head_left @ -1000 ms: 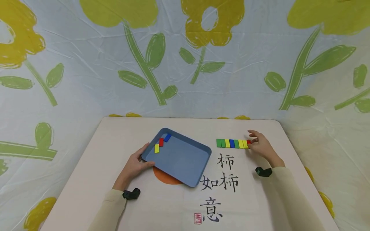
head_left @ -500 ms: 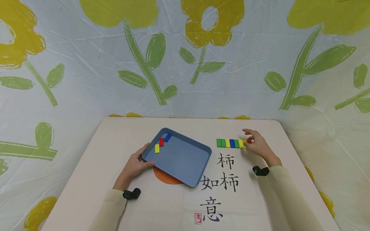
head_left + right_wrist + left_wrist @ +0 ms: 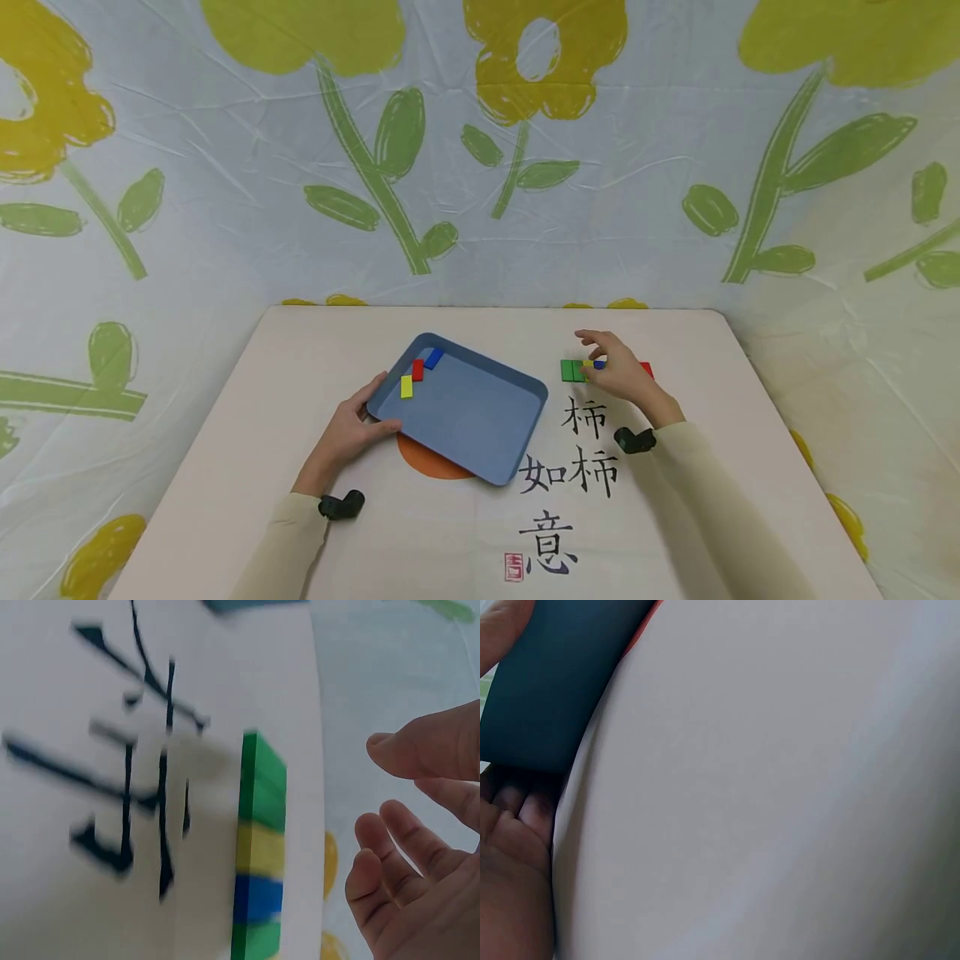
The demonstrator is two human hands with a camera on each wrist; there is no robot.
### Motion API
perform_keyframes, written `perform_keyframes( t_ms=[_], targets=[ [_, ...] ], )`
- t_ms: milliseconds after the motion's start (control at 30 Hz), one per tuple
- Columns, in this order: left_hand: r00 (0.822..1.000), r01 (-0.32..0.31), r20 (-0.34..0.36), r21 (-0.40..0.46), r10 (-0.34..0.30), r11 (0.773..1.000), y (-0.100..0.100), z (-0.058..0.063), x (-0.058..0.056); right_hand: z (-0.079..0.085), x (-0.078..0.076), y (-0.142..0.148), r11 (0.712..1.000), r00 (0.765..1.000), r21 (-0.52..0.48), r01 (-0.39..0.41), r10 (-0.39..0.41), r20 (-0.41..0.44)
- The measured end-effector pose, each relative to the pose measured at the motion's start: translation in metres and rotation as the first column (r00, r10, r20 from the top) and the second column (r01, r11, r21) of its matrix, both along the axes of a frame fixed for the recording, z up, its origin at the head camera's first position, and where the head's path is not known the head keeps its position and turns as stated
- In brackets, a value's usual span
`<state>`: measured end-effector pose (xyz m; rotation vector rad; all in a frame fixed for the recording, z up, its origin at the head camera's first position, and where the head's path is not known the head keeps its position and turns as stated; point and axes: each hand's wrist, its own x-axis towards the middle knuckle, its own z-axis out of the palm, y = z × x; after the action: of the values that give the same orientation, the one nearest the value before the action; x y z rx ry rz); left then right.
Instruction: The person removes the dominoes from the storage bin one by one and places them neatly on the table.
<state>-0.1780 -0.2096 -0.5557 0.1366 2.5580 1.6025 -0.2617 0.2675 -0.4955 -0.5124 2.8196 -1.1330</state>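
Note:
My left hand (image 3: 354, 433) grips the left corner of a blue-grey tray (image 3: 480, 450), thumb at its near rim. In the left wrist view the tray (image 3: 547, 682) sits between thumb and curled fingers. Inside lie a yellow tile (image 3: 407, 387), a red tile (image 3: 417, 370) and a blue tile (image 3: 434, 358). Over a row of coloured tiles hovers my right hand (image 3: 622, 375), hiding part of the row. Two green tiles (image 3: 573, 371) show at its left end, a red tile (image 3: 647, 368) at its right. The right wrist view shows that thumb and fingers apart, beside the row (image 3: 260, 847), holding nothing.
A pale mat (image 3: 360, 550) with large black brush characters (image 3: 551, 542) and a red seal print (image 3: 513, 567) covers the table. An orange printed shape (image 3: 431, 460) shows under the tray. A flower-patterned cloth (image 3: 600, 242) hangs behind the table's far edge.
My right hand has moved left along the tile row, away from the red tile at its right end, which now shows uncovered. The left hand and tray stay in place.

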Motion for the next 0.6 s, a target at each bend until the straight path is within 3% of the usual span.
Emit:
perform_keyframes(
  t_ms=[333, 600],
  targets=[
    [1.0, -0.005, 0.002, -0.017, 0.005, 1.0, 0.001, 0.001, 0.001, -0.001, -0.002, -0.066, 0.996, 0.996, -0.012, -0.087, 0.087, 0.029],
    [1.0, -0.013, 0.018, -0.009, 0.013, 1.0, 0.001, 0.0, 0.0, 0.0, -0.001, -0.116, 0.984, 0.984, -0.02, -0.178, 0.178, -0.005]
  ],
)
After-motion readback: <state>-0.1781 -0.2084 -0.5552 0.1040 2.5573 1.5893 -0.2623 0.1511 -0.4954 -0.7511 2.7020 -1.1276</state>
